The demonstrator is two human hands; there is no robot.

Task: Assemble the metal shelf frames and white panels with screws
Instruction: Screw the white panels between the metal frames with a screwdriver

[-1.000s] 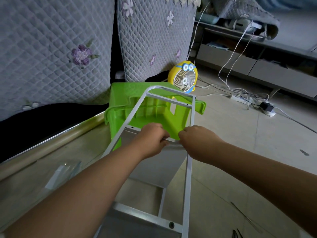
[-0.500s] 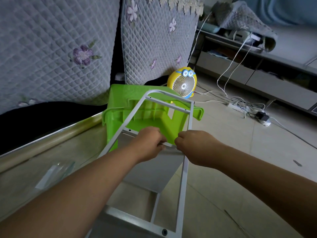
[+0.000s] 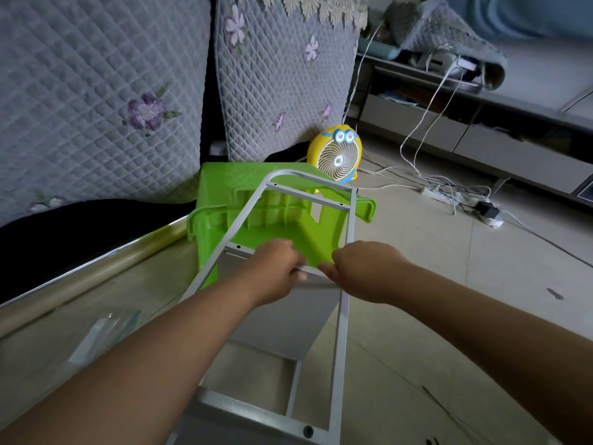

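Gripping metal frame (image 3: 342, 332) crossbar: left hand (image 3: 272, 273), right hand (image 3: 364, 271) side by side, fingers curled round it. Just under knuckles, white panel (image 3: 282, 316). Right beyond fingertips, green stool (image 3: 288, 232) behind frame top; yellow fan (image 3: 337, 159), cables (image 3: 446, 187) farther off.

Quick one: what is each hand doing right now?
Left hand: grip closed on the metal frame's crossbar.
Right hand: grip closed on the same crossbar.

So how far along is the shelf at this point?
Done: a screw sits in the bottom crossbar of the metal frame. In hand: the left hand and right hand grip the upper edge of a white panel at mid-height. Left: the top crossbar has bare holes and no panel.
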